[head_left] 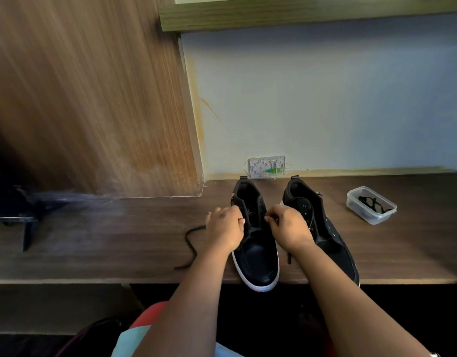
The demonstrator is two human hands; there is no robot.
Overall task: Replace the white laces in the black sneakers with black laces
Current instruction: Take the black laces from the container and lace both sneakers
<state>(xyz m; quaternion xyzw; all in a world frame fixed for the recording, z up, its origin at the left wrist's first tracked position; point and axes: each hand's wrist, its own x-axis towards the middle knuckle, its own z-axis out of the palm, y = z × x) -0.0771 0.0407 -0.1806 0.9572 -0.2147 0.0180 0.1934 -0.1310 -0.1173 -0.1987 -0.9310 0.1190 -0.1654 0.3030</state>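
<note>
Both hands work on the left shoe [255, 243], which points toward the person. The left hand [226, 228] and right hand [289, 228] each seem to pinch the black lace [190, 244], whose end trails left.

- I see a dark wooden desk [119, 240] running across the view.
- A wood-grain panel [93, 99] stands at its back left.
- A pale blue wall [325, 99] rises behind, a wooden shelf edge [299, 19] above it.
- A white wall box [267, 166] with thin wires sits low on that wall.
- A dark stand [29, 215] rests far left, blurred.
</note>
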